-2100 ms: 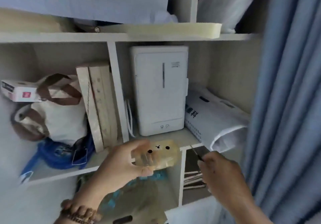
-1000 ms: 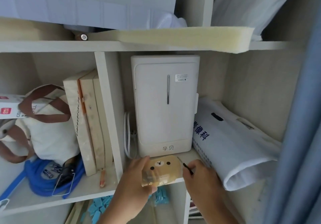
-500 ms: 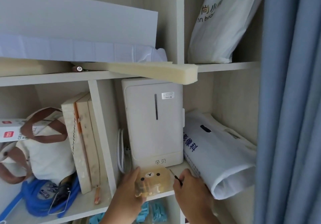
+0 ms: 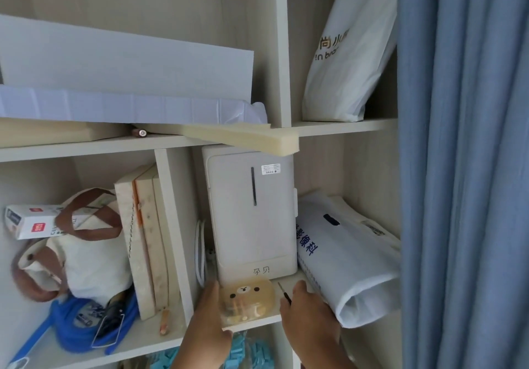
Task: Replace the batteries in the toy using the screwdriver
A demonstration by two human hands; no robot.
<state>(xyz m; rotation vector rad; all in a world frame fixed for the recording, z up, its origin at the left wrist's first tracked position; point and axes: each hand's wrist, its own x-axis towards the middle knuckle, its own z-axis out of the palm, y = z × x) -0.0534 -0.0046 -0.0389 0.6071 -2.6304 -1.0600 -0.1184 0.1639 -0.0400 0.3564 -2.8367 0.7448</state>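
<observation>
The toy (image 4: pixel 247 301) is a translucent yellow-brown case with a bear face on it. It sits at the front edge of the shelf (image 4: pixel 286 278), just before the white appliance. My left hand (image 4: pixel 210 325) grips its left side from below. My right hand (image 4: pixel 307 308) is to the right of the toy and holds a thin screwdriver (image 4: pixel 284 292), whose tip points up and to the left, near the toy's right edge. The screwdriver's handle is hidden inside my hand.
A white appliance (image 4: pixel 252 211) stands behind the toy. A rolled white bag (image 4: pixel 343 257) lies to the right, touching my right hand. Wooden boards (image 4: pixel 143 239) and a canvas bag (image 4: pixel 86 248) fill the left compartment. A blue curtain (image 4: pixel 463 168) hangs at the right.
Both hands carried the toy and screwdriver forward to the shelf in front of the white appliance. The view tilted upward, so the hands now sit lower in the frame.
</observation>
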